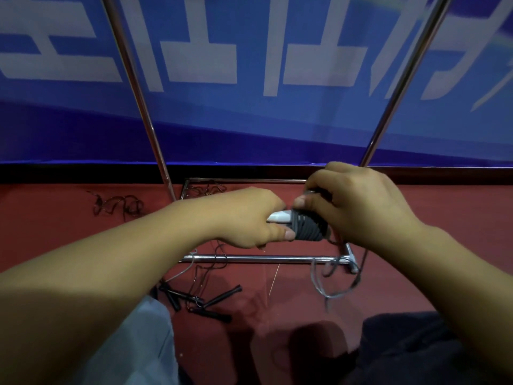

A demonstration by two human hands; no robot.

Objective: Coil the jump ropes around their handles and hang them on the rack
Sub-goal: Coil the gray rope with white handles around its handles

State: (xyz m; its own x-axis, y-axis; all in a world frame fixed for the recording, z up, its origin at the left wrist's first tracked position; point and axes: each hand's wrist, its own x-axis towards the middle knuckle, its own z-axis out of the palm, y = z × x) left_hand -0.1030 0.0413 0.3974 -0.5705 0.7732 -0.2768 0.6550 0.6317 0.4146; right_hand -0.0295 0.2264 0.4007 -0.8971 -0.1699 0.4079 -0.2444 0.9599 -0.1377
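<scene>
My left hand [249,218] grips the white end of a jump rope's handles [279,217]. A dark grey rope coil [308,227] is wound tightly around those handles. My right hand [358,202] curls over the coil's right end, its thumb pressing on the windings. A loose tail of rope [327,284] hangs from under my right hand down to the floor. The metal rack [263,258] stands just beyond my hands, its two uprights rising toward the top of the view. Its top bar is out of view.
Several black jump rope handles [205,301] with thin cords lie on the red floor below my left forearm. More tangled cord [119,207] lies at the left by the wall. A blue banner [249,65] covers the wall behind the rack.
</scene>
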